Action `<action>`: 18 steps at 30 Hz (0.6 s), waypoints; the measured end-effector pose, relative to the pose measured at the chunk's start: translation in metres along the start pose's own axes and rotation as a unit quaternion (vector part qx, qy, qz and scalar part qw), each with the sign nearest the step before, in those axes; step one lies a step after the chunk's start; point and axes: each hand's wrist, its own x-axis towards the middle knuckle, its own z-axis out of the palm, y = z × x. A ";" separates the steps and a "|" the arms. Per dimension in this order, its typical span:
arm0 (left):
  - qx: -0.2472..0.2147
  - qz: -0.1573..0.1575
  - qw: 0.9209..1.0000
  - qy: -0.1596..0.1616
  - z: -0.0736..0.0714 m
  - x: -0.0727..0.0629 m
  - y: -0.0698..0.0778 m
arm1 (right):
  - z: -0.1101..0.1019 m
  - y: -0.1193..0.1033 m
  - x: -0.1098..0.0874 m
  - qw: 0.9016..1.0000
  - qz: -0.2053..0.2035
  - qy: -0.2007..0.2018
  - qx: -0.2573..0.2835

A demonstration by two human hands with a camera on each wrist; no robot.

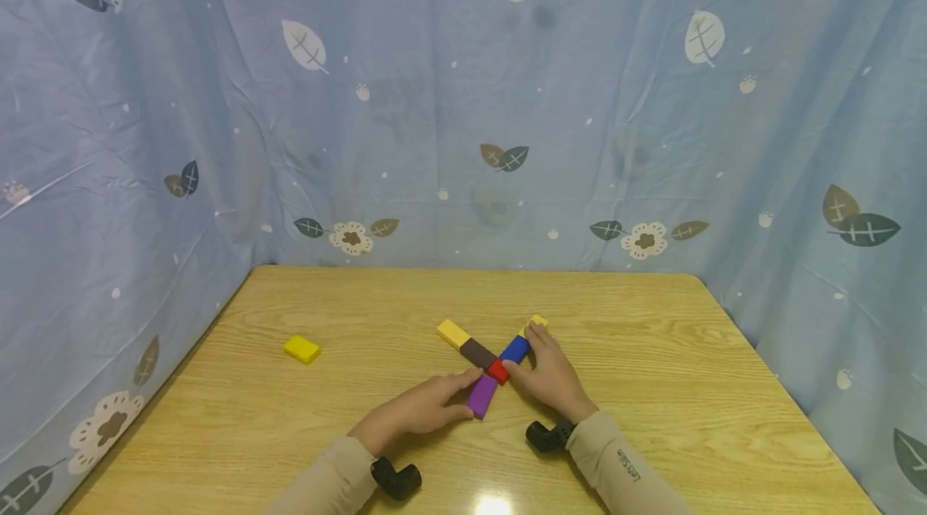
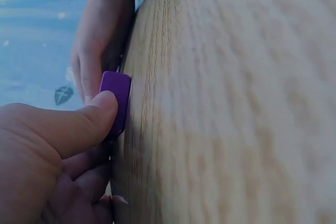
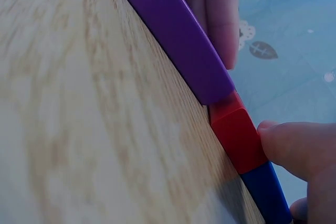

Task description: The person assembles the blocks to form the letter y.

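Note:
On the table, small rectangular blocks form a cross-like figure in the head view. A red block [image 1: 498, 371] sits at its centre. A dark brown block [image 1: 478, 353] and a pale yellow block [image 1: 453, 334] extend to the far left. Toward the far right run a blue block [image 1: 515, 349] and a yellow block [image 1: 537, 319]. My left hand [image 1: 423, 406] pinches a purple block [image 1: 481, 397] at the near end, its thumb on it in the left wrist view. My right hand [image 1: 554, 374] spans the red-blue-yellow row, thumb against the red block, fingers at the yellow one.
A loose bright yellow block [image 1: 302, 349] lies on the left part of the wooden table [image 1: 652, 354]. A blue patterned curtain [image 1: 434, 113] hangs behind the table and along both sides. Each wrist carries a black camera mount.

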 end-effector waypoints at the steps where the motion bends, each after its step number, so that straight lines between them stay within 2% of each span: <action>1: 0.000 0.004 1.000 0.002 0.000 0.000 0.000 | 0.000 0.000 0.000 1.000 -0.001 0.002 0.000; 6: 0.001 0.015 1.000 0.008 0.001 0.001 -0.001 | 0.000 -0.001 0.001 1.000 -0.002 0.004 0.006; 18: 0.021 -0.002 1.000 0.005 0.002 0.004 0.000 | -0.001 -0.002 0.001 1.000 0.007 -0.008 0.006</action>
